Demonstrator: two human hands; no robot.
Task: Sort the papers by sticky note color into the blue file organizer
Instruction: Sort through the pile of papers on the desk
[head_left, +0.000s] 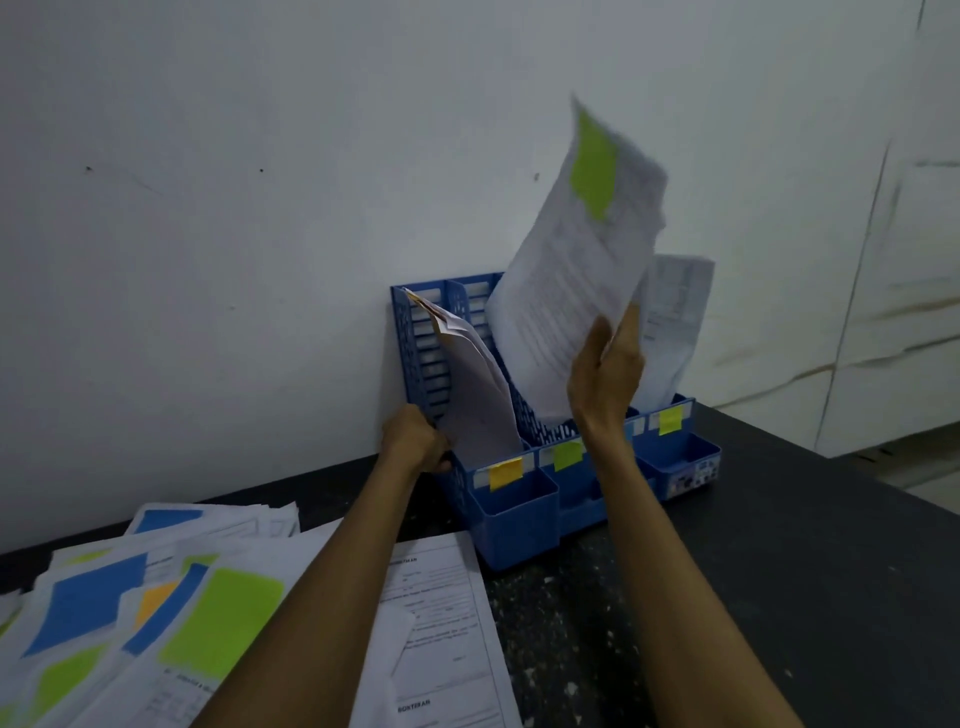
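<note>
The blue file organizer (519, 514) stands against the wall on a dark table. Its front pockets carry an orange label (505, 473), a green label (567, 454) and a yellow-green label (670, 419). My right hand (605, 379) grips a paper with a green sticky note (566, 291) and holds it tilted above the middle slot. My left hand (415, 441) grips the organizer's left wall beside papers (478, 395) standing in the left slot. More papers (670, 322) stand in the right slot.
A spread pile of papers (156, 623) with blue, green and orange sticky notes lies at the lower left on the dark table (805, 545). A plain printed sheet (447, 623) lies in front of the organizer. The white wall is directly behind.
</note>
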